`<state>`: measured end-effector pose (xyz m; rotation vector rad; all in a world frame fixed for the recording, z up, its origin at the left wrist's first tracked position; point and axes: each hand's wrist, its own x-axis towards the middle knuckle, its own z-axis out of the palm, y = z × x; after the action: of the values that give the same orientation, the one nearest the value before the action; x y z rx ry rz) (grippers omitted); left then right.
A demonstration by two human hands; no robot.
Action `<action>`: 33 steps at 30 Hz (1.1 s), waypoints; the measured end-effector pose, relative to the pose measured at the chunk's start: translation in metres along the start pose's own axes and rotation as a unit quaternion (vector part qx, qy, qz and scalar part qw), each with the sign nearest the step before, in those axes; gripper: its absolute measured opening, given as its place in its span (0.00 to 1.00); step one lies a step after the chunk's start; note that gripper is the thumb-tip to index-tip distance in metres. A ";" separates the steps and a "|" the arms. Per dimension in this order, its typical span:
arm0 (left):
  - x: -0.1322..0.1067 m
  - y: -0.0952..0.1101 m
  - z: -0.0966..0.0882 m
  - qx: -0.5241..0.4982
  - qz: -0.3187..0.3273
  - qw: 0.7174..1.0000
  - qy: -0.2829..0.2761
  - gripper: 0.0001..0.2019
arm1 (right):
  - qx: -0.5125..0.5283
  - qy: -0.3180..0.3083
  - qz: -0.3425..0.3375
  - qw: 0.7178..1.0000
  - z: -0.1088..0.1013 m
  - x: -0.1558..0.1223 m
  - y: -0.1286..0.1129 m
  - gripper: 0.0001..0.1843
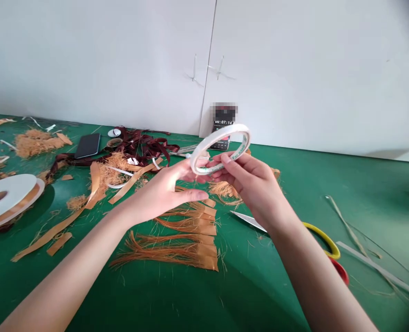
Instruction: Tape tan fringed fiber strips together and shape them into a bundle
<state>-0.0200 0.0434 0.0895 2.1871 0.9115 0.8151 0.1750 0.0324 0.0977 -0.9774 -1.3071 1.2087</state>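
Observation:
A narrow roll of white double-sided tape (205, 146) is held up above the green table, tilted, with green print on its inner ring. My right hand (254, 177) pinches its near right rim between thumb and fingers. At the roll's left, my left hand (177, 186) has its thumb stretched out apart from the fingers, which reach behind the roll and are partly hidden; whether they touch it I cannot tell. Below both hands, frayed brown ribbon pieces (207, 251) lie in a row, their fringes pointing left. Scissors (324, 237) with yellow and red handles lie partly behind my right forearm.
A white spool of brown ribbon (14, 196) sits at the left. Dark brown ribbon (145, 145), a black flat device (88, 145) and loose fibres (35, 143) lie further back. A phone (221, 127) showing a timer leans on the white wall. Pale strips (380, 267) lie right.

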 end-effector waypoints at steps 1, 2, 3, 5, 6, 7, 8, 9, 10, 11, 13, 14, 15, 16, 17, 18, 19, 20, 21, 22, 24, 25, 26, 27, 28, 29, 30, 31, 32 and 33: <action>0.002 0.000 0.000 -0.013 -0.015 1.000 -0.009 0.16 | -0.008 0.003 0.009 1.000 -0.002 -0.001 -0.003 0.10; 0.003 0.000 -0.001 -0.022 -0.030 0.999 -0.012 0.10 | -0.023 0.009 0.014 1.000 -0.003 -0.002 -0.005 0.10; 0.005 -0.001 -0.003 -0.021 -0.043 0.999 -0.012 0.07 | -0.042 0.020 0.014 0.999 -0.005 -0.003 -0.007 0.10; 0.005 -0.005 -0.010 0.015 -0.061 0.998 -0.003 0.06 | -0.077 0.061 -0.006 0.995 -0.008 -0.005 -0.010 0.10; 0.005 -0.008 -0.015 0.041 -0.070 0.997 0.007 0.06 | -0.088 0.086 -0.020 0.992 -0.010 -0.006 -0.012 0.09; 0.004 -0.012 -0.020 0.066 -0.081 0.994 0.017 0.07 | -0.092 0.112 -0.032 0.989 -0.012 -0.007 -0.014 0.09; 0.003 -0.015 -0.024 0.088 -0.094 0.991 0.027 0.07 | -0.091 0.137 -0.041 0.986 -0.014 -0.008 -0.016 0.08; 0.001 -0.019 -0.029 0.107 -0.109 0.988 0.034 0.07 | -0.084 0.158 -0.045 0.983 -0.015 -0.009 -0.018 0.08; 0.000 -0.021 -0.032 0.122 -0.125 0.984 0.036 0.07 | -0.074 0.176 -0.044 0.981 -0.016 -0.010 -0.021 0.07; 0.000 -0.024 -0.034 0.140 -0.142 0.979 0.030 0.07 | -0.063 0.188 -0.037 0.979 -0.016 -0.010 -0.023 0.07; -0.001 -0.027 -0.037 0.203 -0.182 0.962 -0.004 0.08 | -0.049 0.204 -0.022 0.978 -0.016 -0.011 -0.027 0.08; 0.000 -0.029 -0.037 0.248 -0.198 0.948 -0.031 0.09 | -0.047 0.205 -0.013 0.977 -0.016 -0.012 -0.028 0.08; 0.001 -0.031 -0.037 0.291 -0.210 0.931 -0.061 0.10 | -0.049 0.205 -0.006 0.978 -0.015 -0.012 -0.029 0.08; 0.002 -0.033 -0.036 0.326 -0.214 0.916 -0.090 0.10 | -0.051 0.204 -0.003 0.978 -0.015 -0.012 -0.030 0.07; 0.003 -0.035 -0.034 0.349 -0.210 0.906 -0.115 0.10 | -0.052 0.202 0.000 0.978 -0.014 -0.012 -0.030 0.07; 0.005 -0.038 -0.032 0.359 -0.201 0.902 -0.134 0.09 | -0.054 0.200 0.002 0.978 -0.014 -0.012 -0.029 0.07; 0.006 -0.040 -0.030 0.360 -0.188 0.902 -0.148 0.08 | -0.054 0.197 0.005 0.979 -0.013 -0.012 -0.029 0.07; 0.007 -0.043 -0.027 0.357 -0.176 0.903 -0.160 0.06 | -0.053 0.194 0.007 0.980 -0.013 -0.012 -0.029 0.07; 0.008 -0.046 -0.023 0.355 -0.164 0.904 -0.171 0.04 | -0.053 0.191 0.007 0.980 -0.013 -0.012 -0.028 0.07; 0.009 -0.048 -0.019 0.353 -0.154 0.905 -0.182 0.03 | -0.055 0.189 0.008 0.980 -0.014 -0.012 -0.028 0.07; 0.010 -0.052 -0.011 0.347 -0.136 0.906 -0.202 0.01 | -0.062 0.187 0.006 0.980 -0.014 -0.013 -0.028 0.07; 0.011 -0.053 -0.007 0.343 -0.128 0.907 -0.210 0.02 | -0.064 0.185 0.005 0.981 -0.015 -0.013 -0.028 0.07; 0.011 -0.054 -0.004 0.339 -0.122 0.908 -0.216 0.04 | -0.066 0.181 0.005 0.981 -0.016 -0.013 -0.028 0.07; 0.011 -0.054 -0.001 0.335 -0.118 0.908 -0.221 0.06 | -0.066 0.176 0.005 0.982 -0.016 -0.013 -0.027 0.07; 0.011 -0.054 0.001 0.333 -0.117 0.908 -0.224 0.07 | -0.064 0.171 0.005 0.983 -0.017 -0.013 -0.026 0.07; 0.011 -0.054 0.002 0.330 -0.117 0.909 -0.227 0.08 | -0.064 0.165 0.006 0.984 -0.017 -0.013 -0.026 0.07; 0.011 -0.053 0.003 0.328 -0.118 0.909 -0.227 0.09 | -0.067 0.160 0.007 0.985 -0.018 -0.012 -0.025 0.07; 0.011 -0.052 0.002 0.324 -0.120 0.911 -0.227 0.09 | -0.072 0.155 0.010 0.985 -0.018 -0.012 -0.024 0.08; 0.010 -0.051 0.001 0.319 -0.123 0.913 -0.225 0.09 | -0.079 0.151 0.012 0.985 -0.019 -0.012 -0.022 0.09; 0.010 -0.049 -0.001 0.312 -0.127 0.915 -0.222 0.09 | -0.087 0.147 0.015 0.985 -0.020 -0.012 -0.021 0.10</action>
<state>-0.0343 0.0792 0.0570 2.5398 1.2938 -0.1400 0.1975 0.0194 0.1154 -1.2543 -1.1782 0.9406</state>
